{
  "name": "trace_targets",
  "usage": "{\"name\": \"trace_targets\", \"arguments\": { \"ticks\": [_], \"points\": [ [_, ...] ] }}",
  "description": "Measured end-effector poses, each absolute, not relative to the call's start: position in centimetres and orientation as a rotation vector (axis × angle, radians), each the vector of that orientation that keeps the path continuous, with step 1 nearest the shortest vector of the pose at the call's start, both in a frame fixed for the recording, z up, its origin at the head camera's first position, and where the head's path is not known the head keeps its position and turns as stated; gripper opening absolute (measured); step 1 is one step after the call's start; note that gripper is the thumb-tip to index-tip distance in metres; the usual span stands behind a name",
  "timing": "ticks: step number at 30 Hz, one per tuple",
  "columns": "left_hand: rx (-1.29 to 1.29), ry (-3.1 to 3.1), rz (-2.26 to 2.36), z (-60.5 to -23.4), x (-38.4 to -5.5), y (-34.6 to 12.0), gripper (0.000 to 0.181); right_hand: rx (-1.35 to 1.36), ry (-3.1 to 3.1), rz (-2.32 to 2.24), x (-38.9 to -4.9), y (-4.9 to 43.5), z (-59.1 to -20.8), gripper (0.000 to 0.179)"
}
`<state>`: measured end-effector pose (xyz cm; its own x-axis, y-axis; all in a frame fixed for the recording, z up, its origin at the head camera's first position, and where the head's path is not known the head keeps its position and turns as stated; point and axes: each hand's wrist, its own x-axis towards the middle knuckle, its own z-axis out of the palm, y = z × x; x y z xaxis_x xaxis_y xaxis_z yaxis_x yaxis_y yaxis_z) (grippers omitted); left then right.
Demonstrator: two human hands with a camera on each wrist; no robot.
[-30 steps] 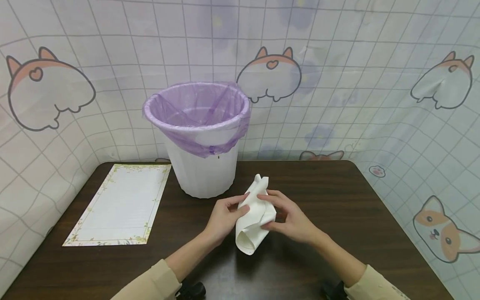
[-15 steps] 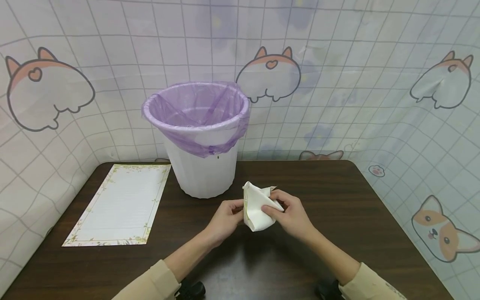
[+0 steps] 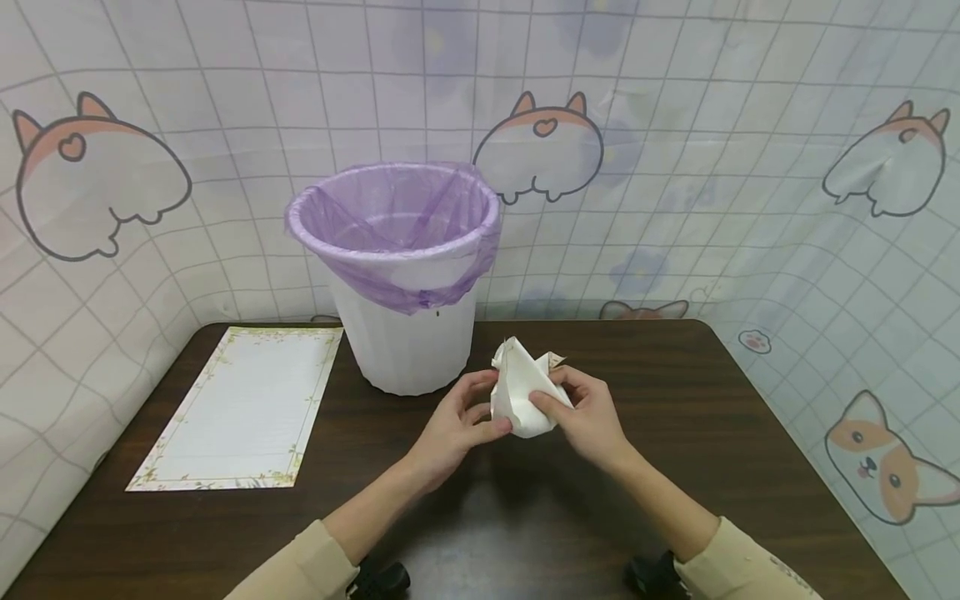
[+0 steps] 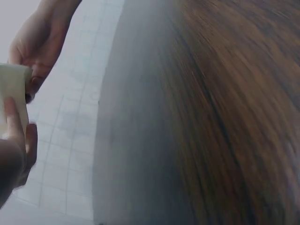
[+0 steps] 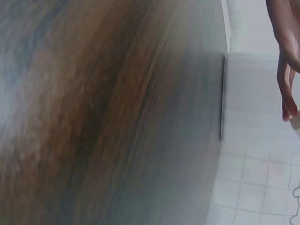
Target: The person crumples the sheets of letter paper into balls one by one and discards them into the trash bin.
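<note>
A crumpled, folded sheet of paper (image 3: 525, 404), mostly white, is held above the dark table between both hands. My right hand (image 3: 596, 421) pinches its right side, with the thumb on the front and the fingers behind. On the left side, my left hand (image 3: 453, 433) holds it between thumb and curled fingers. A patterned edge of the paper peeks out at its upper right. The left wrist view catches both hands on the paper (image 4: 14, 84) at its left border. In the right wrist view, only a hand and a sliver of paper show at the right border.
A white trash bin (image 3: 405, 350) lined with a purple bag (image 3: 420, 292) stands behind the hands, left of centre. A flat flower-bordered sheet (image 3: 240, 408) lies on the table's (image 3: 697, 467) left side. A printed grid curtain (image 3: 690, 167) surrounds the table.
The loosely rolled paper has been turned and squeezed into a shorter, crumpled bundle. Both hands have shifted their grip, and the bundle has risen slightly away from the person.
</note>
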<state>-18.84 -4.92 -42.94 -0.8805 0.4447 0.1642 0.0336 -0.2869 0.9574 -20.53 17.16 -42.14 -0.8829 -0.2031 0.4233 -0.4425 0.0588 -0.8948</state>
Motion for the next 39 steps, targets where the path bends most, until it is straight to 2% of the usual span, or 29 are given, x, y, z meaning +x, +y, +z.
{"name": "trace_targets", "arguments": {
  "ticks": [3,11,19,22,27,34,39],
  "points": [
    [0.515,1.722,2.283,-42.9,-19.0,-4.6,0.080,0.689,-2.135,1.927,-20.5,16.9,-42.1,0.009],
    [0.336,1.825,2.323,-42.8,-19.3,-3.9,0.059,0.716,-2.137,1.827,-20.3,16.2,-42.3,0.013],
    [0.230,1.913,2.311,-43.0,-19.9,-3.7,0.065,0.730,-2.197,1.763,-20.1,15.9,-42.3,0.005],
    [0.192,1.930,2.309,-43.0,-20.1,-3.7,0.057,0.737,-2.259,1.745,-20.0,16.1,-42.1,0.004],
    [0.136,1.932,2.359,-43.0,-20.2,-3.6,0.040,0.862,-2.290,1.823,-19.8,16.8,-41.9,0.017],
    [0.076,1.951,2.424,-43.0,-20.2,-3.2,0.026,0.865,-2.299,1.951,-19.6,16.7,-41.9,0.062],
    [0.103,2.003,2.454,-42.8,-20.1,-3.1,0.017,0.798,-2.337,1.882,-19.3,16.2,-41.8,0.066]
  ]
}}
